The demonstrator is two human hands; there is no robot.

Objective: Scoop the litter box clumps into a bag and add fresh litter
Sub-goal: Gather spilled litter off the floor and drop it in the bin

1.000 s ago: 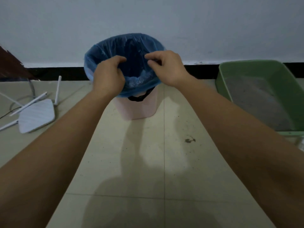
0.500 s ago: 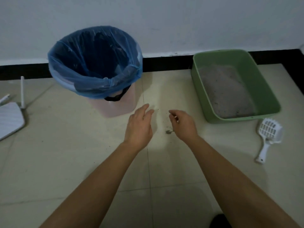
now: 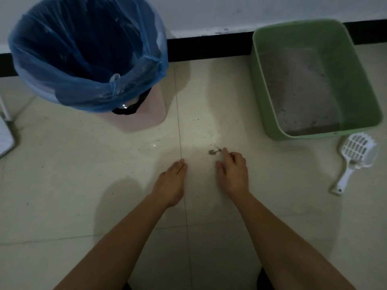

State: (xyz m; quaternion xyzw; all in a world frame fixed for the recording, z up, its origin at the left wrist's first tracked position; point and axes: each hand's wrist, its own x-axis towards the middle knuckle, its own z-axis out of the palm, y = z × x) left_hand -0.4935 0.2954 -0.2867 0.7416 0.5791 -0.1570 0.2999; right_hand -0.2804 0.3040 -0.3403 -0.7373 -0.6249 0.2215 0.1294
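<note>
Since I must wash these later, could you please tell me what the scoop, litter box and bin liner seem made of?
The scoop looks like white rigid plastic, given its moulded slotted grid. The litter box seems matte green plastic, with smooth rounded walls. The bin liner is thin blue plastic film: translucent, creased, glinting.

A single wide-angle camera sat on the person's head, high over the tiled floor (image 3: pixel 83 185), and looked forward and steeply down. Both forearms entered from the bottom edge, putting the left hand (image 3: pixel 171 183) and right hand (image 3: pixel 233 174) close to mid-frame. Beyond the left hand the blue bag (image 3: pixel 88 53) filled the upper left corner. Beyond the right hand and to its right lay the litter box (image 3: pixel 258 84), with the scoop (image 3: pixel 356 155) farther right. A strip of wall (image 3: pixel 230 11) closed the top edge.
</note>
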